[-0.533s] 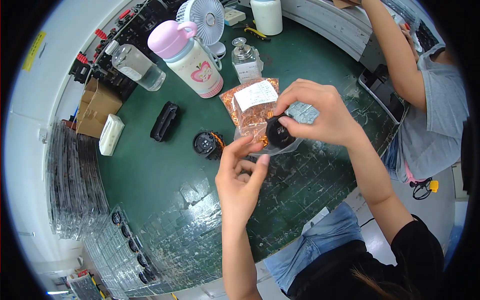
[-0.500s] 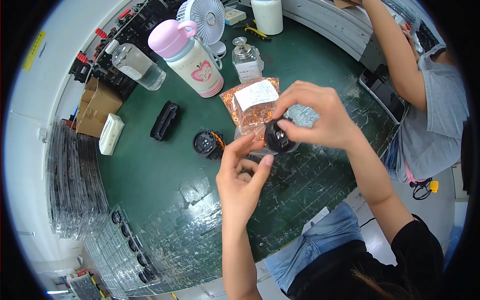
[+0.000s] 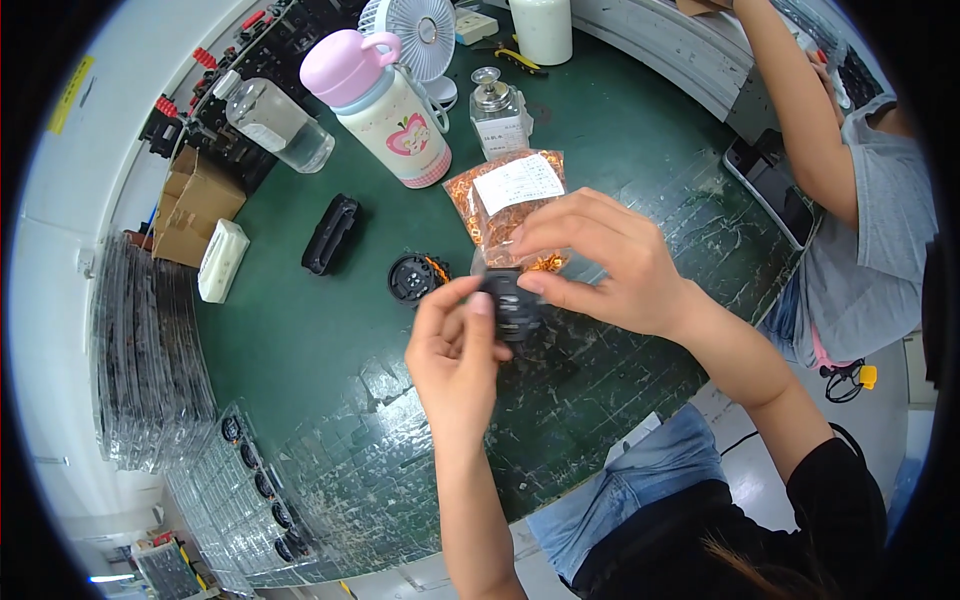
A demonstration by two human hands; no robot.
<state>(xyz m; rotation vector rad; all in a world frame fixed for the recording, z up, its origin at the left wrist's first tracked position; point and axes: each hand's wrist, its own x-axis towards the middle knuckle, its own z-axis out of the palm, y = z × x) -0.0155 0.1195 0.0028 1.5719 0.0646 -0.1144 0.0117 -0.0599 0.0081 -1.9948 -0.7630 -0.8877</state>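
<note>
A round black plastic part (image 3: 518,306), slightly blurred, is pinched between the thumb and fingers of my left hand (image 3: 455,350). My right hand (image 3: 615,260) hovers just above and right of it, thumb tip close to the part's upper edge and fingers spread apart; whether the thumb touches the part I cannot tell. Behind my right fingers lies a clear bag of small copper-orange pieces (image 3: 465,195) with a white label (image 3: 518,182). Left of the part, another round black part with an orange coil (image 3: 412,279) sits on the green table (image 3: 300,350).
A black tray-like piece (image 3: 331,234), a white block (image 3: 223,261) and a cardboard box (image 3: 195,205) are at left. Bottles, a pink-lidded flask (image 3: 395,130) and a white fan (image 3: 424,40) stand behind. Stacked clear trays (image 3: 150,360) line the left edge. A co-worker's arm (image 3: 800,120) is at right.
The black part has moved left and slightly down, and now sits in my left hand's pinch. My right fingers have come off it and spread.
</note>
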